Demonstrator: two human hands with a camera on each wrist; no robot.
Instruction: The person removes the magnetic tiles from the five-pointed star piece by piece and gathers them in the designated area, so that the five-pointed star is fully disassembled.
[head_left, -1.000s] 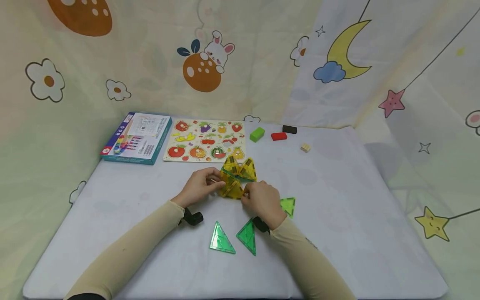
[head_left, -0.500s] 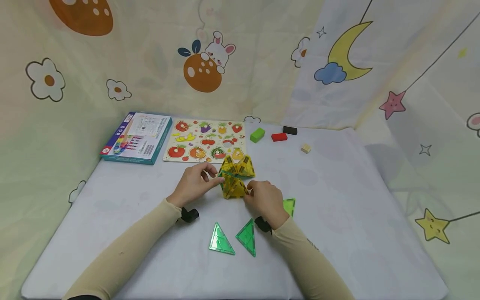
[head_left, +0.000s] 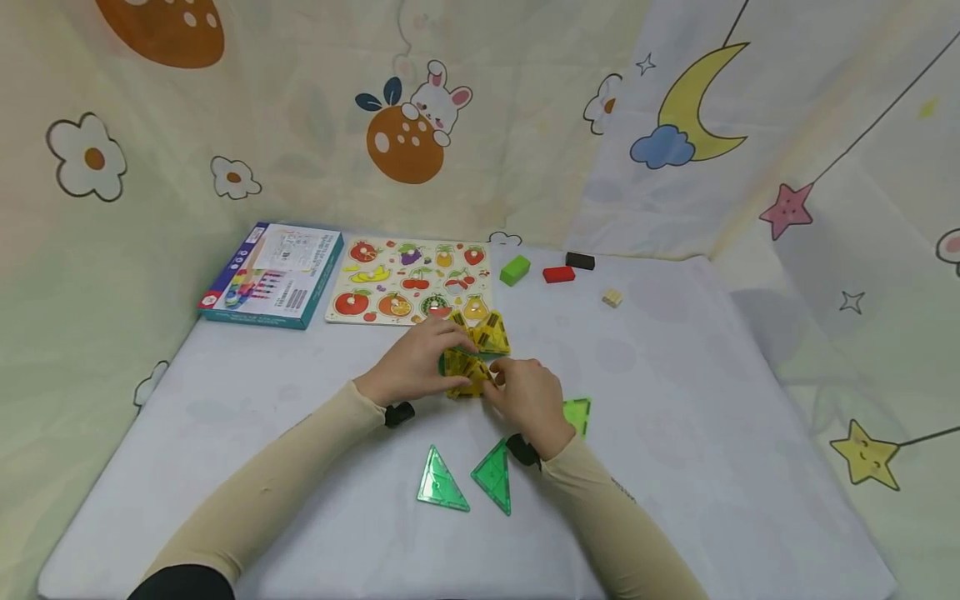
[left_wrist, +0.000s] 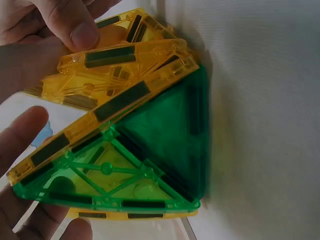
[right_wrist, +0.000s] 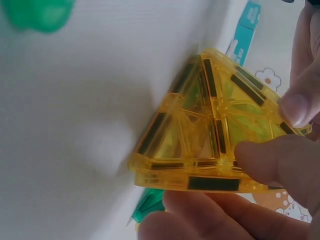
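Translucent yellow and green magnetic tiles form a small structure (head_left: 467,368) near the middle of the table in the head view. My left hand (head_left: 408,362) holds its left side, thumb at the front and fingers over the top. In the left wrist view, fingers pass behind a green triangular tile (left_wrist: 170,130) that joins the yellow ones. My right hand (head_left: 531,402) pinches the near right corner. The right wrist view shows its thumb on a yellow triangular tile (right_wrist: 240,122) and its fingers underneath. More yellow tiles (head_left: 492,333) stand directly behind. Both hands partly cover the structure.
Two green triangular tiles (head_left: 442,482) lie in front, and a light-green one (head_left: 577,414) lies beside the right wrist. At the back are a flat box (head_left: 273,275), a fruit puzzle board (head_left: 390,283), and green (head_left: 515,270), red (head_left: 558,274) and black (head_left: 580,261) blocks.
My left hand drew slightly back left, then moved right and closed over the structure's left side. My right hand keeps its pinch at the near right corner with little movement.
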